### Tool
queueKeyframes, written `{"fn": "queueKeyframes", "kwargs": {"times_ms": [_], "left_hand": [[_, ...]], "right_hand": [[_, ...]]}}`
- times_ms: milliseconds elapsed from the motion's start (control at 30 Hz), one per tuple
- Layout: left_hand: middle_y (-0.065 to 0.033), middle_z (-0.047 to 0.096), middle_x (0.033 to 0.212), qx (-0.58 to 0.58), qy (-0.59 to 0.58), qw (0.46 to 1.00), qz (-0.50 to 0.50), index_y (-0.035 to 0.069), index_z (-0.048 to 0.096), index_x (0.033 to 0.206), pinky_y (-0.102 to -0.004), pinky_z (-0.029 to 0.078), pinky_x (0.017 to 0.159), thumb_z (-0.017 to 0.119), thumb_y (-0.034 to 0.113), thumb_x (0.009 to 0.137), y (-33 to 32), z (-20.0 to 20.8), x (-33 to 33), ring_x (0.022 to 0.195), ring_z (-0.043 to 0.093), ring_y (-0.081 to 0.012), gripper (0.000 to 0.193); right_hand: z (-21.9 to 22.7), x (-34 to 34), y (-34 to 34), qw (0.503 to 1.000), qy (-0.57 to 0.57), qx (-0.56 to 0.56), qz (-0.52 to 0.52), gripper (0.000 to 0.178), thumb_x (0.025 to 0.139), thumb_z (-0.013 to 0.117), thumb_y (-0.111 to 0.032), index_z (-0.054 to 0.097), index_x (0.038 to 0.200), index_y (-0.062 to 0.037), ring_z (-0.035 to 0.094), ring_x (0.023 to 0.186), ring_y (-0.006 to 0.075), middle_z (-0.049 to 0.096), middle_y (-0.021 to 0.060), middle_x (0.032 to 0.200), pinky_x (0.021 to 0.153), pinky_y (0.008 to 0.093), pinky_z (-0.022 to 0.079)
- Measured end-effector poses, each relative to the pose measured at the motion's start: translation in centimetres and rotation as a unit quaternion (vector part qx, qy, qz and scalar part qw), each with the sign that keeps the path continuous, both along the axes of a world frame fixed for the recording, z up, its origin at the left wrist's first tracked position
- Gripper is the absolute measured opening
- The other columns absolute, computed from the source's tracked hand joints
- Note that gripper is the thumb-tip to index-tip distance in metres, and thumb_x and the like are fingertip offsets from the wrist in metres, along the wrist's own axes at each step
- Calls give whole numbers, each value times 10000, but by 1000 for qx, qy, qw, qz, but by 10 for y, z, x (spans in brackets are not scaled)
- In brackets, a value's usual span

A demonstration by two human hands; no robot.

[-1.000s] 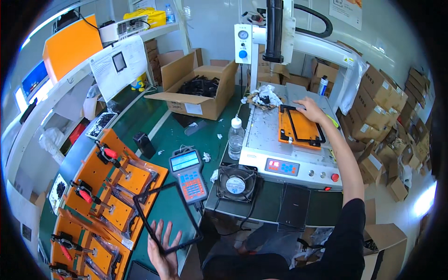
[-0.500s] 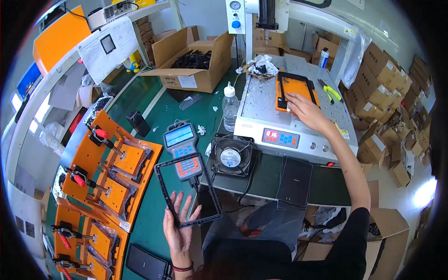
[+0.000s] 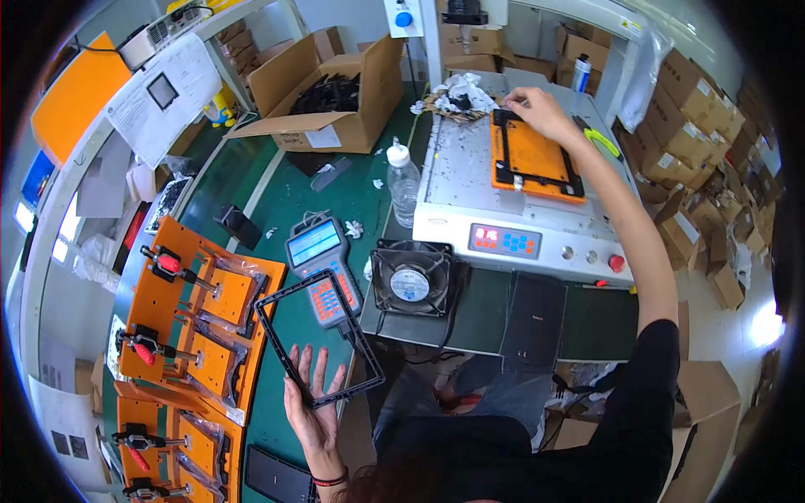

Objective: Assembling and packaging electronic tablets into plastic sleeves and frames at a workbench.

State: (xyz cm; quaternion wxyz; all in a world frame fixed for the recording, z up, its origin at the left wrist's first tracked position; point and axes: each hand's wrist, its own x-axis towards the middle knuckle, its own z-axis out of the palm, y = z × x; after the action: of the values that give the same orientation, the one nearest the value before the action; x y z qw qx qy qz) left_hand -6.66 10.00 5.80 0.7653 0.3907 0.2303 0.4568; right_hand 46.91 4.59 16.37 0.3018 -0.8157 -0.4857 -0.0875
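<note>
Head view: left hand point(image 3: 314, 419) holding a thin black rectangular plastic frame point(image 3: 352, 391), right hand point(image 3: 541, 113) at a flat orange plate point(image 3: 537, 155).
The frame rests between thumb and spread fingers, probably for a light edge grip; the right fingertips bunch narrowly, any contents untellable. A second black frame point(image 3: 549, 184) lies on the plate, seemingly for support, atop the silver-grey metal machine bed point(image 3: 457, 159).
</note>
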Motion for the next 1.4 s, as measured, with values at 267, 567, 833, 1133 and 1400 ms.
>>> {"fn": "queueKeyframes", "kwargs": {"times_ms": [267,567,833,1133,1400], "left_hand": [[-166,361,1364,18,18,997,68,17,271,1374,-579,326,995,414,364,951,15,23,5,1281,336,-351,566],[-159,355,1368,45,34,987,152,38,284,1378,-569,307,1013,421,339,951,16,41,2,1293,315,-344,540],[-126,385,1362,-13,-22,994,103,43,288,1374,-571,296,1025,385,315,965,11,23,-4,1293,329,-323,501],[-142,357,1370,3,-18,995,99,41,287,1379,-562,288,1031,394,332,961,11,24,-6,1308,304,-322,520],[-137,347,1374,-8,-8,989,150,45,290,1378,-542,296,1032,392,332,963,14,16,-11,1303,315,-302,515]], "right_hand": [[-45,177,101,978,122,-117,-123,298,790,612,-257,639,829,37,624,701,202,643,125,737,650,351,484],[-79,216,153,949,310,-13,-50,261,737,685,-251,614,664,-10,529,546,169,543,55,574,528,312,424],[-51,185,113,961,268,65,-17,372,828,626,-332,639,1138,-126,540,771,90,629,20,908,605,215,361],[-38,181,82,963,258,50,-58,431,863,545,-401,606,1080,-33,528,926,142,603,77,1048,812,254,391],[-45,118,138,948,298,31,-106,426,836,591,-369,621,902,50,588,708,207,625,130,852,644,347,466]]}}
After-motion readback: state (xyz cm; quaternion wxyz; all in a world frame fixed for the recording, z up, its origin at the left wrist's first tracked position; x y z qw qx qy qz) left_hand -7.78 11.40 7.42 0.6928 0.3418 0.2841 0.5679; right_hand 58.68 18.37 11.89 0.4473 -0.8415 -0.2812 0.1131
